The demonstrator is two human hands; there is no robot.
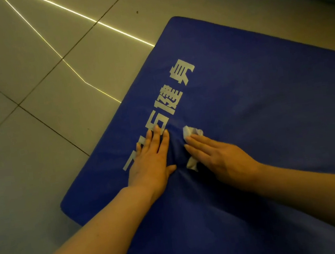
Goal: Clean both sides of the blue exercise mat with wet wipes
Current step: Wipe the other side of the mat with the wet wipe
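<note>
Two hands on my blue exercise mat (258, 113), which lies flat on the tiled floor (25, 82) from centre toward 4 o'clock: left hand (152, 161) flat with fingers straight on white lettering (172, 106), right hand (221, 158) pressing a crumpled wet wipe (191, 132) under straight fingers.

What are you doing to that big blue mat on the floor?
A person is cleaning the blue mat, which lies flat on the tiled floor. The right hand presses a white wet wipe onto the mat beside its white lettering. The left hand lies flat on the lettering, steadying the mat.
</note>
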